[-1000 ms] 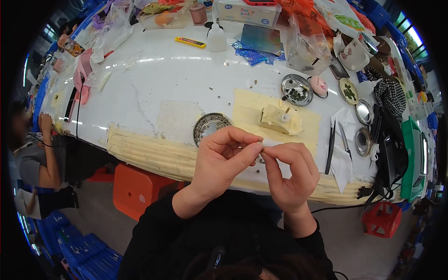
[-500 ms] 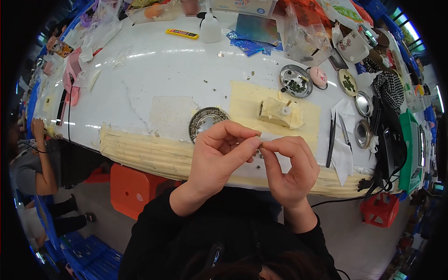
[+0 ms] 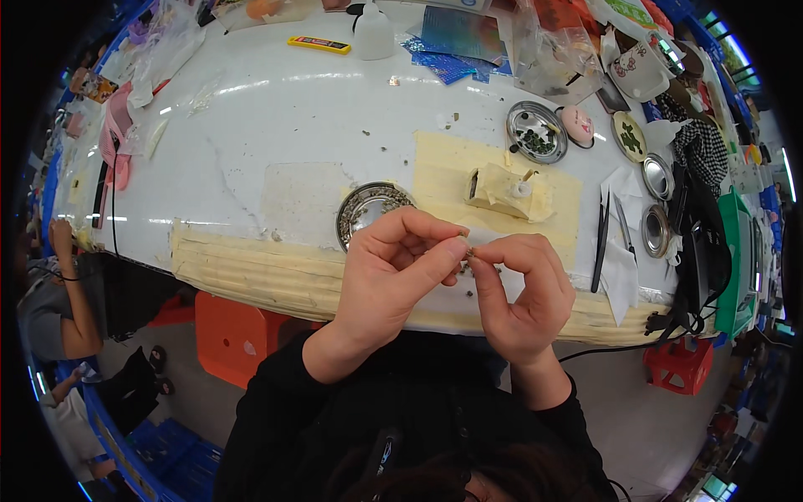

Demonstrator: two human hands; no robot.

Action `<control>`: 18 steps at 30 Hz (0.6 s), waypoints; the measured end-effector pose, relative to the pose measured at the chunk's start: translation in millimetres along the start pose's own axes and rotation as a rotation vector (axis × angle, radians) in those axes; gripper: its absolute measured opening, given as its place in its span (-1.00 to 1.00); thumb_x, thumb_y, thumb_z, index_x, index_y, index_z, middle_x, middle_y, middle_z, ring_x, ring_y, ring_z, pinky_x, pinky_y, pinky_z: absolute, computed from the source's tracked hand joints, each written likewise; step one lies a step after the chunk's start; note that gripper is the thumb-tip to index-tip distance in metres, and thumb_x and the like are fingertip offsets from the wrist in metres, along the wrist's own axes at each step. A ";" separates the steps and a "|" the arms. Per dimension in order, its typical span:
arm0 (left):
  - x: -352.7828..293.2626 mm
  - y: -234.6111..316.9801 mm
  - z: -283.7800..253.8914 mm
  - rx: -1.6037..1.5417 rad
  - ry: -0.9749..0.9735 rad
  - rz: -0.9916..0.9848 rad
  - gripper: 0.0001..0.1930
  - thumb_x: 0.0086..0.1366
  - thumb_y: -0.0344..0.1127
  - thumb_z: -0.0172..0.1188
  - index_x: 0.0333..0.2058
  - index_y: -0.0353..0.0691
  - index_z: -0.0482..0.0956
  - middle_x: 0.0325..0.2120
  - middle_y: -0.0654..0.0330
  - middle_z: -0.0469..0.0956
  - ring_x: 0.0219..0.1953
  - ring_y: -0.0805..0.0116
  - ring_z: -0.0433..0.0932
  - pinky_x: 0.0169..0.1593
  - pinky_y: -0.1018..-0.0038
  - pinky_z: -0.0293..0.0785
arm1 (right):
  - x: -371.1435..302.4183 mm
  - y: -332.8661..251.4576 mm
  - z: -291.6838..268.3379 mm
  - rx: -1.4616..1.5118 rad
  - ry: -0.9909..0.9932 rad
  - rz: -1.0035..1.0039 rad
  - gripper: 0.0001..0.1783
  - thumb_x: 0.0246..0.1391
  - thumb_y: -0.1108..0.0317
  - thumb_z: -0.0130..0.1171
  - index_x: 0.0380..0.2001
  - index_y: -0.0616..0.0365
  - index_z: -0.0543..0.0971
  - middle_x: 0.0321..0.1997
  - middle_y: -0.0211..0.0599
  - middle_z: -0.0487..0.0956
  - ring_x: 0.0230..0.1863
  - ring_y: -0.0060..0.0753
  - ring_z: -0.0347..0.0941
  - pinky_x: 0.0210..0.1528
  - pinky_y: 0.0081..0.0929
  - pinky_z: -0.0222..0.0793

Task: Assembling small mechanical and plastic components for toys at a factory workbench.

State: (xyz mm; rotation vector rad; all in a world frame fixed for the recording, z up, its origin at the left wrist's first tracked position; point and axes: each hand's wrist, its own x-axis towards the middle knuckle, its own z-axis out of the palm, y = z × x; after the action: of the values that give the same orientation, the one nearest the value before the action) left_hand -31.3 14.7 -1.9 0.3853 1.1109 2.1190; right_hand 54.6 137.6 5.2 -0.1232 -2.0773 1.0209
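My left hand (image 3: 381,276) and my right hand (image 3: 531,297) meet above the table's near edge, thumb and forefinger pinched on each. Between their fingertips is a tiny greenish-brown piece (image 3: 470,251), mostly covered by the fingers and too small to name. Just beyond my left hand stands a round metal dish (image 3: 342,209) holding many small greyish-brown bits, its near side hidden by the hand. More small bits (image 3: 469,294) lie on a pale surface beneath my fingertips. A tape-wrapped block (image 3: 493,195) with a small stick upright in it rests on yellow paper (image 3: 435,155) beyond my right hand.
To the right are black tweezers (image 3: 600,243), a slim pointed tool (image 3: 624,222), white tissue (image 3: 617,289) and metal lids (image 3: 657,176). Farther back stand a dish of dark green pieces (image 3: 520,110), a white bottle (image 3: 373,35) and a yellow cutter (image 3: 319,44). Another person (image 3: 71,309) sits at left.
The view has shifted slightly, so the table things sit a little differently in the picture. Both hands keep their pinch at nearly the same place, with the fingertips slightly readjusted.
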 end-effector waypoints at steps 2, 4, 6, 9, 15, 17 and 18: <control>-0.2 -0.8 -1.0 0.020 -0.014 0.026 -0.88 0.20 -0.53 0.18 -0.27 -0.33 0.51 -0.41 0.22 0.56 -0.40 0.60 0.52 -0.32 0.68 0.47 | -0.7 0.5 0.2 -0.002 -0.003 0.003 -0.78 -0.27 0.68 0.29 -0.46 0.26 0.56 -0.49 -0.25 0.53 -0.50 -0.35 0.47 -0.48 -0.56 0.36; -0.8 -1.1 -0.4 0.034 -0.011 0.039 -0.88 0.20 -0.54 0.17 -0.26 -0.34 0.51 -0.41 0.21 0.56 -0.40 0.60 0.52 -0.31 0.69 0.47 | -0.9 0.9 -0.1 -0.007 -0.004 -0.006 -0.78 -0.27 0.68 0.30 -0.46 0.25 0.56 -0.50 -0.25 0.53 -0.50 -0.35 0.47 -0.48 -0.56 0.36; -1.1 -1.1 0.1 0.038 -0.008 0.045 -0.87 0.20 -0.54 0.17 -0.26 -0.35 0.50 -0.40 0.21 0.56 -0.40 0.61 0.52 -0.31 0.69 0.47 | -1.0 1.4 -0.2 -0.009 -0.002 -0.014 -0.78 -0.27 0.67 0.30 -0.46 0.25 0.56 -0.50 -0.25 0.53 -0.50 -0.35 0.47 -0.48 -0.55 0.37; -1.1 -2.1 0.4 0.036 -0.005 0.048 -0.87 0.19 -0.55 0.17 -0.26 -0.35 0.50 -0.40 0.21 0.56 -0.40 0.62 0.52 -0.31 0.70 0.47 | -1.8 2.1 -0.4 -0.003 0.001 -0.017 -0.78 -0.27 0.66 0.31 -0.46 0.25 0.56 -0.50 -0.26 0.53 -0.50 -0.35 0.47 -0.48 -0.55 0.37; -1.5 -3.3 1.8 0.050 0.000 0.062 -0.88 0.19 -0.55 0.16 -0.26 -0.36 0.49 -0.40 0.21 0.56 -0.41 0.62 0.52 -0.32 0.71 0.46 | -2.5 2.6 -1.7 -0.003 0.000 -0.010 -0.79 -0.28 0.66 0.31 -0.47 0.25 0.56 -0.51 -0.26 0.53 -0.50 -0.36 0.47 -0.48 -0.55 0.37; -1.8 -3.7 2.2 0.052 0.001 0.062 -0.88 0.19 -0.56 0.16 -0.26 -0.36 0.49 -0.39 0.20 0.56 -0.41 0.62 0.52 -0.32 0.71 0.47 | -2.4 2.1 -2.0 -0.002 0.001 -0.006 -0.79 -0.28 0.66 0.31 -0.47 0.25 0.56 -0.51 -0.26 0.53 -0.50 -0.36 0.47 -0.48 -0.55 0.37; -2.1 -3.7 2.6 0.050 0.002 0.061 -0.88 0.19 -0.56 0.16 -0.26 -0.36 0.49 -0.39 0.20 0.56 -0.40 0.62 0.52 -0.32 0.71 0.47 | -2.5 2.0 -2.1 -0.001 0.003 -0.006 -0.79 -0.28 0.67 0.31 -0.47 0.24 0.56 -0.51 -0.26 0.53 -0.50 -0.36 0.47 -0.48 -0.55 0.37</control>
State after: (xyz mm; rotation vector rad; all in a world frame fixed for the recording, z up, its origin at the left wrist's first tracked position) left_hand -26.8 16.2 -3.2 0.4467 1.1687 2.1482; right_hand 57.2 139.2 3.0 -0.1191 -2.0741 1.0158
